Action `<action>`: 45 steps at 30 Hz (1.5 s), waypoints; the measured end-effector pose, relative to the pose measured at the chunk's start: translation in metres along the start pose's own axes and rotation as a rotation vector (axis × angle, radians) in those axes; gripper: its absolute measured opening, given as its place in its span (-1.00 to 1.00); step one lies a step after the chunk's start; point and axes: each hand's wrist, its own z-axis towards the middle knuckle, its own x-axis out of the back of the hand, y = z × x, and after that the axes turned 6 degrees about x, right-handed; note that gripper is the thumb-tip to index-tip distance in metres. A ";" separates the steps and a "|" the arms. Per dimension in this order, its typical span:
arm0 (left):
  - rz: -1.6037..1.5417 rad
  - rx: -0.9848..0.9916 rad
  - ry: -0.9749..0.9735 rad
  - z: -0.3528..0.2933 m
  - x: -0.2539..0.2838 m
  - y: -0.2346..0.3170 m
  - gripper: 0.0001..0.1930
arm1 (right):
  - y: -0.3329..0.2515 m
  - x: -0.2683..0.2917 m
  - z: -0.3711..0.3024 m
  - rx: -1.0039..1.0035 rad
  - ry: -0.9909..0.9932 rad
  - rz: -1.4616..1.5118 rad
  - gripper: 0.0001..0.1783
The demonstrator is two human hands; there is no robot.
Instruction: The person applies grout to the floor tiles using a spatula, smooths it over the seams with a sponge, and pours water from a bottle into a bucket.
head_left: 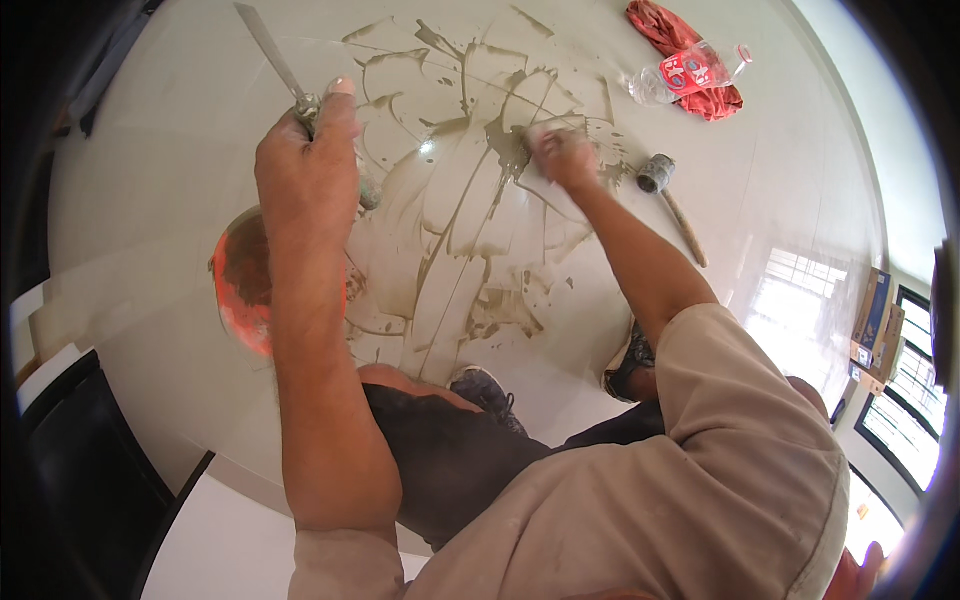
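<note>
My left hand (315, 175) is raised at the left, closed around a trowel (268, 48). Its narrow metal blade points up and away, and the greenish end of its handle shows below the fingers. Under that forearm is an orange-red bowl (232, 290) with grey-brown residue inside, partly hidden by my arm. My right hand (566, 158) is down at the tiled floor, blurred by motion, its fingers curled over something pale that I cannot make out. Around it, grey-brown grout (508, 148) lies smeared in streaks and arcs over the tiles and their joints.
To the right of my right hand lies a mallet (657, 175) with a dark head and wooden handle. Farther off, a clear plastic bottle (655, 85) with a red label rests on a crumpled red cloth (665, 25). My shoes (485, 392) stand near the smears. Cardboard boxes (875, 325) are at the far right.
</note>
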 end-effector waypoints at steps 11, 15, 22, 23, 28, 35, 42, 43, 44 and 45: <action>0.080 0.047 -0.037 -0.007 -0.010 0.013 -0.47 | -0.024 -0.015 0.110 0.110 -0.211 -0.105 -0.74; 0.107 0.094 -0.030 -0.004 -0.001 0.009 -0.47 | -0.053 -0.010 0.052 0.522 -0.748 -0.069 -0.78; 0.068 0.115 -0.050 0.000 -0.003 0.008 -0.47 | 0.086 0.044 0.019 -0.107 -0.217 0.102 -0.74; 0.081 0.113 -0.046 0.000 -0.002 0.009 -0.46 | 0.086 0.053 0.023 -0.333 -0.136 -0.076 -0.70; 0.115 0.047 -0.051 0.006 -0.012 0.003 -0.46 | 0.017 0.017 -0.008 -0.174 -0.082 -0.023 -0.62; 0.085 0.057 -0.075 0.003 -0.017 0.005 -0.44 | -0.082 0.033 -0.067 0.443 -0.241 0.092 -0.72; 0.068 0.016 -0.049 0.008 -0.014 0.000 -0.45 | -0.027 0.006 -0.080 0.660 -0.346 0.047 -0.48; 0.088 0.031 -0.047 0.005 -0.010 -0.001 -0.44 | -0.031 0.007 -0.056 0.693 -0.332 -0.013 -0.43; 0.085 0.030 -0.066 0.004 -0.014 0.004 -0.44 | -0.013 0.002 -0.034 0.636 -0.284 -0.085 -0.45; 0.087 0.027 -0.068 0.005 -0.015 0.003 -0.44 | -0.008 0.002 -0.015 0.633 -0.181 -0.064 -0.52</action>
